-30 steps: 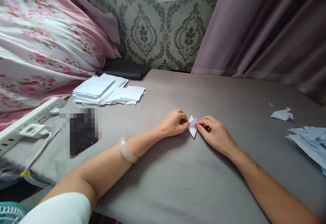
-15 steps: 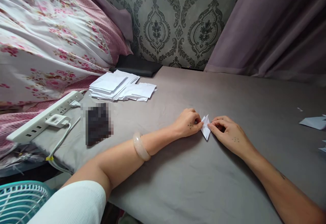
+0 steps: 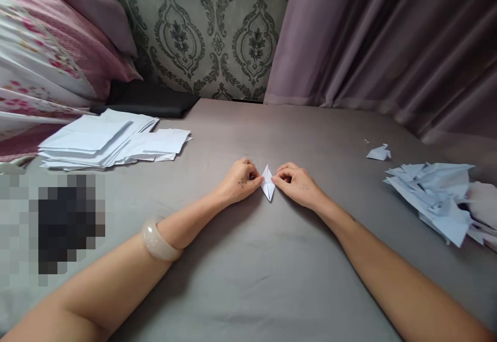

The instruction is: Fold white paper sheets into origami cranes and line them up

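Observation:
A small folded white paper [image 3: 268, 185], diamond-shaped with a crease down its lower half, lies near the middle of the grey cloth-covered table [image 3: 264, 269]. Its left corner is pinched between the thumb and fingers of my left hand [image 3: 241, 180]. On the opposite corner, the thumb and fingers of my right hand [image 3: 297, 184] are closed in the same way. The diamond's upper and lower points show between the two hands, while my fingertips cover its side corners.
Stacked white paper sheets [image 3: 87, 133] lie at the left, before a black flat item [image 3: 153, 98]. To the right are a pile of folded white papers [image 3: 435, 191] and a single folded paper piece [image 3: 379, 153]. A blurred-out dark object [image 3: 68, 223] sits at the near left.
My view has turned to the right, bringing the folded pile into sight. The paper's two upper tips, apart before, now show as a single point. Both hands still hold it.

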`<state>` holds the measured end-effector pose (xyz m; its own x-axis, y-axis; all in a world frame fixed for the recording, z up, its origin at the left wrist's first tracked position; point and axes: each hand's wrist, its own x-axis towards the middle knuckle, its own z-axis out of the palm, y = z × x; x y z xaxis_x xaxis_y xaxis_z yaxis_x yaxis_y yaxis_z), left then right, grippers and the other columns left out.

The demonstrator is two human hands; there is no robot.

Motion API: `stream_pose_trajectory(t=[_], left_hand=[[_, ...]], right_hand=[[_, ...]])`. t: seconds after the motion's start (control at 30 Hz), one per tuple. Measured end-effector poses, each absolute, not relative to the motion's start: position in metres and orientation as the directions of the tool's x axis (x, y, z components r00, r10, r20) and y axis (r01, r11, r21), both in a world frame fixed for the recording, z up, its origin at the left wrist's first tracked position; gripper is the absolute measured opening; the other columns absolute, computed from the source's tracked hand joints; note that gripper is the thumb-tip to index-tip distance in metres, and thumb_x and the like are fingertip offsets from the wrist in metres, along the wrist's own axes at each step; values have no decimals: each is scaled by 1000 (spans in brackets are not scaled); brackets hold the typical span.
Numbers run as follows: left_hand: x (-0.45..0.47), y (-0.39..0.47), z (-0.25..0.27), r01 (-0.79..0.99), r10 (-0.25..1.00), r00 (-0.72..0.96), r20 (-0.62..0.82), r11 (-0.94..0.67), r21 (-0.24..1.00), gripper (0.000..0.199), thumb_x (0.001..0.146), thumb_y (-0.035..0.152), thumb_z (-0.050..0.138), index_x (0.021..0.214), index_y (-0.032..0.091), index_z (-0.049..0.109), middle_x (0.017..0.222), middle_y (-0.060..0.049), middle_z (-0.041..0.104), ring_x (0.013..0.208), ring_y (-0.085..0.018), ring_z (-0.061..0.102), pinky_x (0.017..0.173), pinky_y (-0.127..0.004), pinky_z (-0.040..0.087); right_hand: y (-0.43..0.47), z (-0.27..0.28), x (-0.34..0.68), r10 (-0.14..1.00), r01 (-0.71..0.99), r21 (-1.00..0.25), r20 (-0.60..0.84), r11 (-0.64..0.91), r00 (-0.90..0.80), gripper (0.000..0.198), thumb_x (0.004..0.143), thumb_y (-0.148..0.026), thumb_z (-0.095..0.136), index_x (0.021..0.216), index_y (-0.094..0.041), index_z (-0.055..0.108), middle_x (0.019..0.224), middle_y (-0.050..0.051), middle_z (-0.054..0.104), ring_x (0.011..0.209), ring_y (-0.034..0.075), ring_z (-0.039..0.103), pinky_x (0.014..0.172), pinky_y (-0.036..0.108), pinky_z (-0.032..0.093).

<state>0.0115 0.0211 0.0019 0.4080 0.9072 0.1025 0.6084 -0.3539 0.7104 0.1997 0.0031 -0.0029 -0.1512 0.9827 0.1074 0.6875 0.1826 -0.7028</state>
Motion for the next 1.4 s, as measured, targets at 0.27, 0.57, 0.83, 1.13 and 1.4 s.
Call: stream_pose_trajectory(t=[0.27, 0.57, 0.83, 1.13, 1.4], left_hand=[[10, 22, 0, 610, 904, 418, 94, -355, 708, 19, 78, 29, 56, 66, 15, 61, 89, -8, 57, 81, -18, 54, 71, -31, 45], [9, 24, -10, 623, 872, 456, 178, -456, 636, 15, 81, 29, 59, 73, 16, 59, 87, -6, 56, 82, -18, 51, 75, -32, 44], [10, 15, -5, 535, 619, 726, 299, -783, 318, 30, 94, 18, 32, 99, 18, 62, 94, -8, 60, 90, -19, 49, 81, -31, 44], [5, 2, 5, 568, 584, 799, 142, -811, 142, 30, 81, 5, 38, 91, 15, 65, 96, -10, 63, 90, -22, 52, 77, -33, 46], [8, 0, 7, 580, 674, 705, 221, -727, 367, 23, 79, 10, 44, 86, 16, 65, 94, -9, 61, 90, -21, 54, 77, -31, 46]], right_hand=[[0, 4, 198, 988, 686, -713, 64, 145, -142, 22, 77, -33, 58, 61, -19, 61, 94, 2, 62, 68, 11, 53, 67, 27, 42], [-2, 1, 198, 980, 722, -662, 122, 200, -159, 17, 79, -30, 57, 67, -19, 59, 89, 2, 60, 67, 11, 54, 65, 26, 42], [-14, -2, 199, 901, 760, -484, 263, 433, -346, 20, 90, -18, 45, 95, -23, 63, 98, 3, 62, 91, 15, 55, 76, 27, 43], [-29, 7, 201, 843, 845, -118, 226, 521, -488, 31, 91, -12, 43, 107, -27, 66, 104, 4, 64, 86, 19, 52, 67, 30, 42], [-30, 9, 200, 850, 846, -144, 215, 514, -480, 29, 90, -10, 43, 98, -23, 68, 106, 4, 67, 90, 20, 55, 70, 32, 43]])
